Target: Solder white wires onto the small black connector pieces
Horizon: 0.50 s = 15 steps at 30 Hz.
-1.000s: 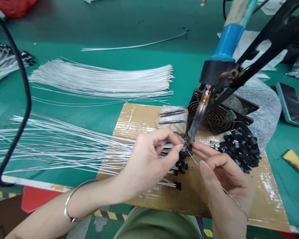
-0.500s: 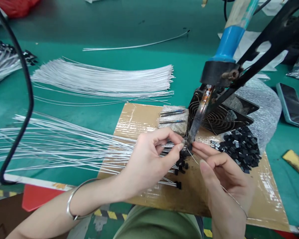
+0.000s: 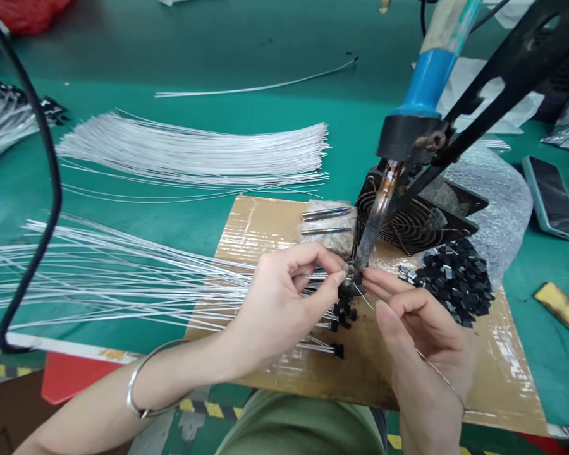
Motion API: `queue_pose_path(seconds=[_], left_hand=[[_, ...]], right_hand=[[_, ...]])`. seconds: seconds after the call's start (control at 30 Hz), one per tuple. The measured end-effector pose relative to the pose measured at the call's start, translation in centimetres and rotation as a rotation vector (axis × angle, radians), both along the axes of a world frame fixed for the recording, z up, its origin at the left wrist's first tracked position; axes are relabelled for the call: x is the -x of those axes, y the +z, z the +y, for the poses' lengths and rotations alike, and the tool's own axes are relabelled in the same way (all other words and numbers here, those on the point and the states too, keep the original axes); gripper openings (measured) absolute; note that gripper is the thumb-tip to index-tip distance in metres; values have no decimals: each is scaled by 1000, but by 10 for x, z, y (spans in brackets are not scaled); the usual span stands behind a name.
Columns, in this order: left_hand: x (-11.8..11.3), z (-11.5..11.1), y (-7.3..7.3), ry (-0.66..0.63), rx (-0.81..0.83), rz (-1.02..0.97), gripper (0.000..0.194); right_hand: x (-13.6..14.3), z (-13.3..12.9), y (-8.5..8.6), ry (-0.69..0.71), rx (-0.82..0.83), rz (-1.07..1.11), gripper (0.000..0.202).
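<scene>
Wire point(image 3: 437, 368) over cardboard point(image 3: 370, 376), green tabletop point(image 3: 348, 142), seemingly floor point(image 3: 213, 409)

- Loose connectors point(image 3: 458, 284) are heaped on the cardboard point(image 3: 493, 373), right of the soldering iron point(image 3: 408, 136).
- Rear wires point(image 3: 199, 148) are laid left of the fan point(image 3: 410, 224).
- A phone point(image 3: 552, 199) is placed right of bubble wrap point(image 3: 502, 202).
</scene>
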<state>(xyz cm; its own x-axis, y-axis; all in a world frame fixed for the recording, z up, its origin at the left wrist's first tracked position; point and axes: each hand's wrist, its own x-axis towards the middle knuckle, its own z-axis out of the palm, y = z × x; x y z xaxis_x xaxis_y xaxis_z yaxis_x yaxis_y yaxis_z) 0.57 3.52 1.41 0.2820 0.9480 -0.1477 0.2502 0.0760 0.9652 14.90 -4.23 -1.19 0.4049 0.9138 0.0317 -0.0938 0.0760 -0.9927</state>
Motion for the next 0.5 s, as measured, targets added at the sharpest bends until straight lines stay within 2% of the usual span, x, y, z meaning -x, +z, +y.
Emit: queue_pose_path(seconds=[0.5], left_hand=[[-1, 0, 2, -3, 31, 30, 10]], right_hand=[[1, -3, 0, -26, 26, -24, 19]])
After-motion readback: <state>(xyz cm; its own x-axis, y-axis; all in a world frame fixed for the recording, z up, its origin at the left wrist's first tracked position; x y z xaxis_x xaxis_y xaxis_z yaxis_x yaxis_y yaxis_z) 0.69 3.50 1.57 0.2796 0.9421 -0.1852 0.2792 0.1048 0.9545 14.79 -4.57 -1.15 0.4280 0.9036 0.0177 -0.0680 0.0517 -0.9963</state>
